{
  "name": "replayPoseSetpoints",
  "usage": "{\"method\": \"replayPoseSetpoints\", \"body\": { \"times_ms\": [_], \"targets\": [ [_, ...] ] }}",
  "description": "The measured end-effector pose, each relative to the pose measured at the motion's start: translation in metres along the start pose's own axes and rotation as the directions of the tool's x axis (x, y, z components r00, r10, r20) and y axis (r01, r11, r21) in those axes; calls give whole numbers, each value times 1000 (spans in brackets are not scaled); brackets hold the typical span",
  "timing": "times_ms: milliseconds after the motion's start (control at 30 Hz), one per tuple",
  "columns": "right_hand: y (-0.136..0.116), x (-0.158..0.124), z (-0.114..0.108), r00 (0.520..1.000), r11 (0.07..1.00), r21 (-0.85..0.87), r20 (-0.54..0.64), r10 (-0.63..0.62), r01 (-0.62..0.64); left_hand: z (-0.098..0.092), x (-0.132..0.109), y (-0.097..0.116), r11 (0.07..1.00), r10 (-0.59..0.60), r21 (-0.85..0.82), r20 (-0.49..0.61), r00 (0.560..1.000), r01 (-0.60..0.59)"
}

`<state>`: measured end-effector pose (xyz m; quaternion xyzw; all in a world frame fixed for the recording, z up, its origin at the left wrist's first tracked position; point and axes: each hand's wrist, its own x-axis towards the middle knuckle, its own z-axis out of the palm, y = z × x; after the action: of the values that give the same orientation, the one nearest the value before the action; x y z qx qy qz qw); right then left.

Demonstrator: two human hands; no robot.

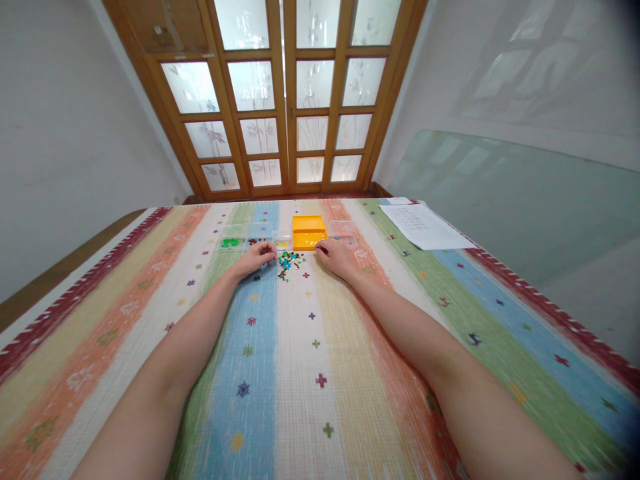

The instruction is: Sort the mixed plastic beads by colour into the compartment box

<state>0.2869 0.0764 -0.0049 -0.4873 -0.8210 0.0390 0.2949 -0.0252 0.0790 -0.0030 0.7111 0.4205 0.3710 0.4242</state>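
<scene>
Both my arms stretch out over a striped, many-coloured cloth (310,373). A small heap of tiny coloured pieces (289,262) lies between my hands. My left hand (256,257) rests palm down just left of the heap, fingers curled at its edge. My right hand (336,256) rests just right of it, fingertips pinched near the front corner of an orange tray (309,231). Whether either hand pinches a piece is too small to tell.
A clear box with green pieces (231,243) and other small clear boxes (283,241) stand in a row beside the orange tray. A white sheet of paper (424,225) lies far right. Wooden glazed doors (287,100) stand behind.
</scene>
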Motion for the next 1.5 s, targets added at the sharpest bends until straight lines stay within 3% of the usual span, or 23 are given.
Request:
{"method": "replayPoseSetpoints", "body": {
  "times_ms": [267,667,933,1133,1300,1500],
  "targets": [
    [-2,0,-1,1000,1000,6,15,14,-14,5,6,-7,997,-44,-66,-190,981,32],
    [2,1,3,1000,1000,13,2,-5,5,16,15,-15,986,-145,-133,-422,895,97],
    [5,1,5,1000,1000,18,-2,-14,14,21,14,2,948,-249,-272,-317,915,163],
    [4,1,3,1000,1000,19,0,-24,24,20,14,1,973,-194,-182,-307,932,143],
    [4,0,4,1000,999,33,1,-9,9,20,10,-3,989,-55,116,-289,956,93],
    [4,1,5,1000,999,32,-3,-13,13,25,1,7,859,152,503,-67,986,-98]
  ]
}}
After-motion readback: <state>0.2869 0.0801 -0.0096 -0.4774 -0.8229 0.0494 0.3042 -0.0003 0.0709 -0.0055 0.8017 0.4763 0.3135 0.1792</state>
